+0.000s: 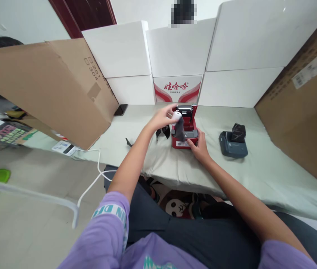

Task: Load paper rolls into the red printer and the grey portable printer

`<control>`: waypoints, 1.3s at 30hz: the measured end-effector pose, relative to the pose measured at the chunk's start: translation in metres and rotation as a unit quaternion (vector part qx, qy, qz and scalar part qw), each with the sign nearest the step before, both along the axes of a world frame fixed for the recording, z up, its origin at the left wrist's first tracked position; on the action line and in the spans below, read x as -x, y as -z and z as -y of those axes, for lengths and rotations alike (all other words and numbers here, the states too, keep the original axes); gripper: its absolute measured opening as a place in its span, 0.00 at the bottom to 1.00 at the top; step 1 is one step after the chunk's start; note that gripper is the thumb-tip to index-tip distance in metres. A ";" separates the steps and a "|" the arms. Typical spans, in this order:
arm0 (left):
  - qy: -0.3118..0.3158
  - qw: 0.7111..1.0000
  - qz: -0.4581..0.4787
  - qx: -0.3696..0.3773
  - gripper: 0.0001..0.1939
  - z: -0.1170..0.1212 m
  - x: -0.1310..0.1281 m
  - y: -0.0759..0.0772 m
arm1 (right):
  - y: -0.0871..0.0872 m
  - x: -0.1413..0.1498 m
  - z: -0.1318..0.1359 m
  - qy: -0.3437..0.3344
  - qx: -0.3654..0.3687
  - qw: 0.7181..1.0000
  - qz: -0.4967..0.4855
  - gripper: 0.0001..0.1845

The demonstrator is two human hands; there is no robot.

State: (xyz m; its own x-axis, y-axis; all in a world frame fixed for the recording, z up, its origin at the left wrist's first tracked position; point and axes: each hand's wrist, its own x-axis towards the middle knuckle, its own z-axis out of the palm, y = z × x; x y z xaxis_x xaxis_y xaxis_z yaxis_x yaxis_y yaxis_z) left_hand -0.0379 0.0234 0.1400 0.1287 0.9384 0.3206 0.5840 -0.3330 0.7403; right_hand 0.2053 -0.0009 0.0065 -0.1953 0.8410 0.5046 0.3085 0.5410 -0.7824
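A red label printer (176, 142) sits on the cloth-covered table with its lid raised, showing a dark shiny roller in the lid. My left hand (162, 118) is closed on a small white roll (176, 116) above the printer's left side. From that roll a dark, blurred strip (179, 130) hangs down over the printer's opening. My right hand (199, 147) grips the printer's front right corner, thumb on the front and fingers along the side. Just left of the printer lies a piece of crumpled black wrapping (163, 132).
To the right stands a dark grey printer (232, 147) with a black wrapped piece (239, 132) on top. A phone (121, 110) lies at the back left, near a cardboard box (63, 82). White boxes (179, 48) line the back; another cardboard box (306, 101) stands right.
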 end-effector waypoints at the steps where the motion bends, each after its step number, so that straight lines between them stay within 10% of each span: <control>1: -0.073 0.996 0.036 -0.033 0.22 0.005 0.016 0.001 | 0.000 0.000 0.000 -0.003 0.002 1.000 0.000 0.41; 5: -0.394 0.918 0.033 -0.042 0.16 0.015 0.078 0.012 | -0.001 0.000 0.001 -0.008 0.000 1.000 0.001 0.39; 8: -0.477 0.878 -0.012 0.050 0.15 0.018 0.105 0.030 | -0.002 0.000 0.001 -0.009 0.001 1.000 -0.003 0.40; 17: -0.449 0.864 -0.131 0.188 0.19 0.021 0.110 0.060 | 0.000 0.000 -0.001 -0.011 -0.001 1.000 -0.006 0.41; 22: -0.452 0.864 -0.196 0.104 0.27 0.025 0.103 0.037 | 0.002 0.000 -0.003 -0.008 -0.009 1.000 -0.003 0.42; 26: -0.325 0.919 -0.208 0.080 0.17 0.019 0.085 0.030 | 0.002 0.001 -0.004 -0.010 -0.011 1.000 -0.006 0.42; 31: -0.190 0.943 -0.245 0.125 0.23 -0.011 0.059 0.040 | 0.001 0.001 -0.004 -0.011 -0.007 1.000 -0.005 0.41; 39: -0.222 0.963 -0.148 0.028 0.16 -0.022 0.057 0.057 | 0.003 0.001 -0.005 -0.019 -0.010 1.000 -0.009 0.41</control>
State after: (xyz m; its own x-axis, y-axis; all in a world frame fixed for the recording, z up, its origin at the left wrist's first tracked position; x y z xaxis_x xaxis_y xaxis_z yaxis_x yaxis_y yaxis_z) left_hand -0.0945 0.0451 0.0831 -0.2105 0.9368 0.2794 0.8485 0.0331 0.5281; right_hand 0.2046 0.0039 0.0039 -0.2180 0.8228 0.5249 0.2729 0.5678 -0.7766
